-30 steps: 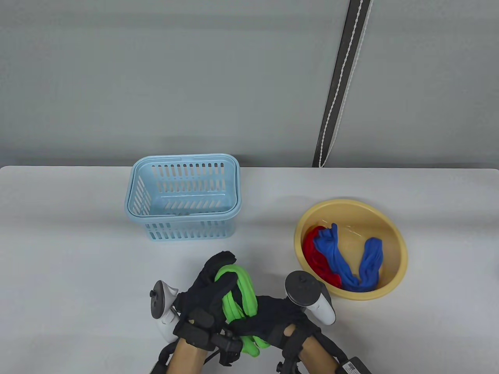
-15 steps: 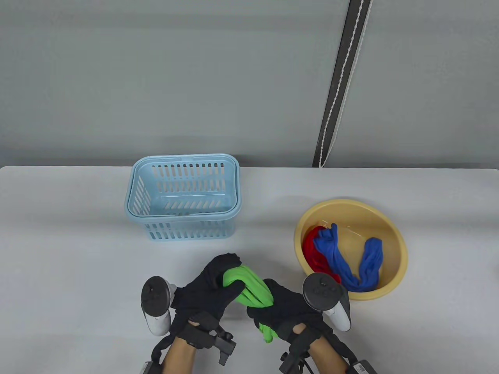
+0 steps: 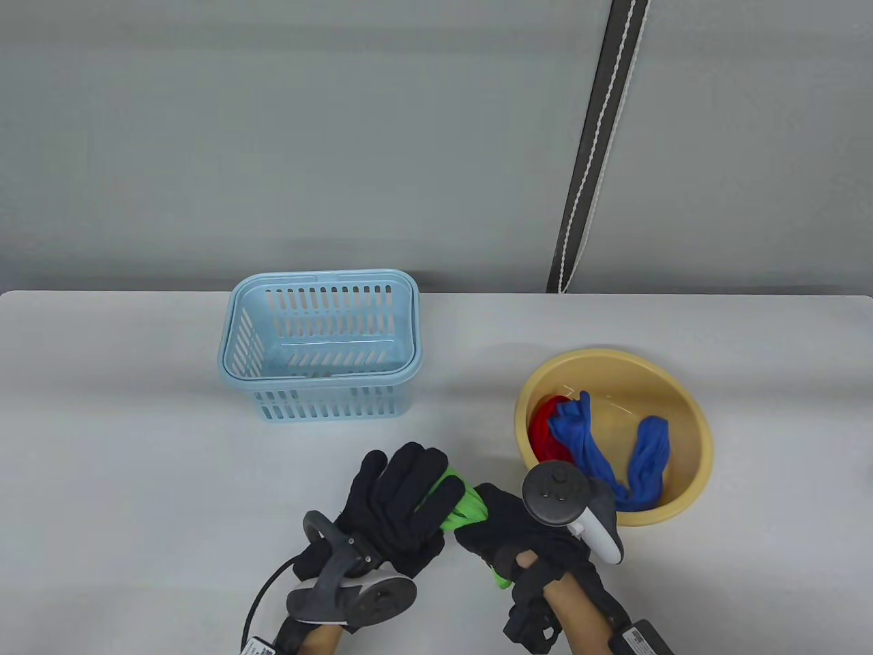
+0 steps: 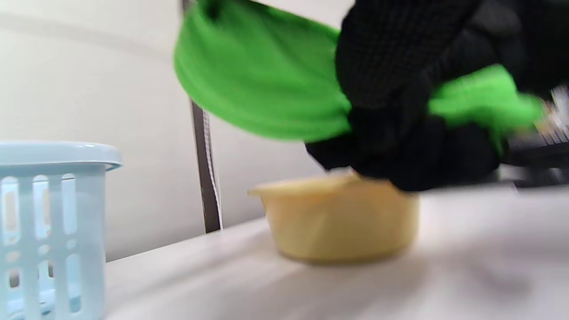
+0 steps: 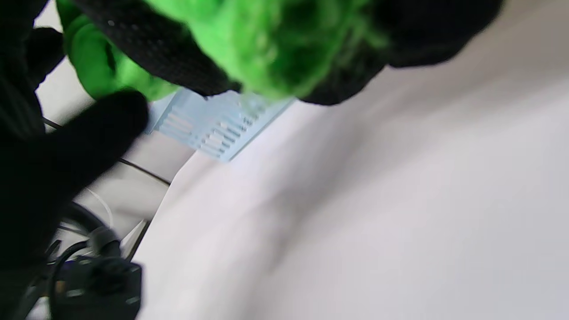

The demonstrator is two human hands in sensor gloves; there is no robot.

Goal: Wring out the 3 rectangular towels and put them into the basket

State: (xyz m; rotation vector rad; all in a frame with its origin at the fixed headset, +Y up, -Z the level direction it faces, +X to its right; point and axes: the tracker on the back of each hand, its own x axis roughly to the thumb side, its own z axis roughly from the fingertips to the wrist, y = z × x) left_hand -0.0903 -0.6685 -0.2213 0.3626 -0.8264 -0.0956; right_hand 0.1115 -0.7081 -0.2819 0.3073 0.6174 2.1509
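The green towel (image 3: 462, 510) was off the tabletop (image 3: 136, 437), bunched into a short twisted rope between both gloved hands at the near edge, in front of the pale blue basket (image 3: 319, 344) and to the left of the yellow basin (image 3: 682, 402). It looked soft and limp, the sort of cloth that gives wherever it is squeezed and, if wet, would feel heavier and a little slick. I would judge that the ends are the places to hold it, one in each fist, so the middle can take the twist.

The left hand (image 3: 399, 508) lay over the towel's left end with its back turned up and its fingers (image 3: 416, 471) reaching forward, not far from straight in the table view. Only a sliver of green showed past them, and I could not tell from any view whether they were clamped on the cloth or merely laid over it. The right hand (image 3: 522, 535) was curled tight round the other end, a small tuft of green poking out below the fist near the wrist. The left wrist view showed that fist closed on the cloth with a broad green fold spreading away from it.

The blue towel (image 3: 600, 457) and the red towel (image 3: 545, 437) lay in the basin, not yet wrung. The basket held nothing I could see.
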